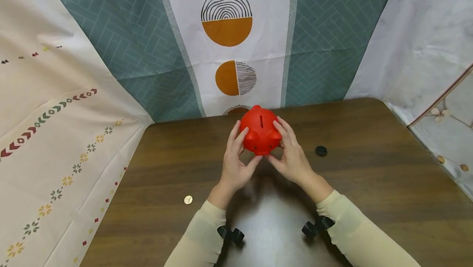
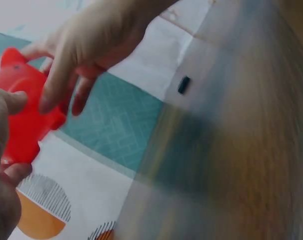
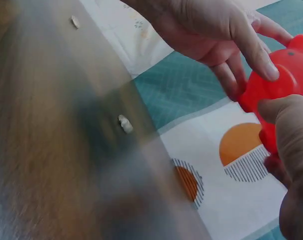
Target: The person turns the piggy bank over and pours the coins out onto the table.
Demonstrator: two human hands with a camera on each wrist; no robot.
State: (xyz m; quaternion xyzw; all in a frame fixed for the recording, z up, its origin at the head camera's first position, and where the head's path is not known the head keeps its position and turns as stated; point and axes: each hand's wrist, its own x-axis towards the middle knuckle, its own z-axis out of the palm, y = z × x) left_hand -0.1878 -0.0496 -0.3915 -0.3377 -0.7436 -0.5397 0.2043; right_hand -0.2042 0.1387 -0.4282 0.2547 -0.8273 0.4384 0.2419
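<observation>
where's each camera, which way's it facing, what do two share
Head: on the head, facing forward and down at the piggy bank; left hand, right hand and sleeves show.
Left wrist: on that wrist, facing the piggy bank; left hand at left edge, right hand at top.
Right wrist: on that wrist, facing the piggy bank; right hand at right edge, left hand at top.
Shared: head and left wrist both show the black cap.

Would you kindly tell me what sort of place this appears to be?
Probably a makeshift indoor recording corner: patterned cloth borders the wood-look table behind and on both sides, and a black device, perhaps a camera, sits at the right sleeve.
</observation>
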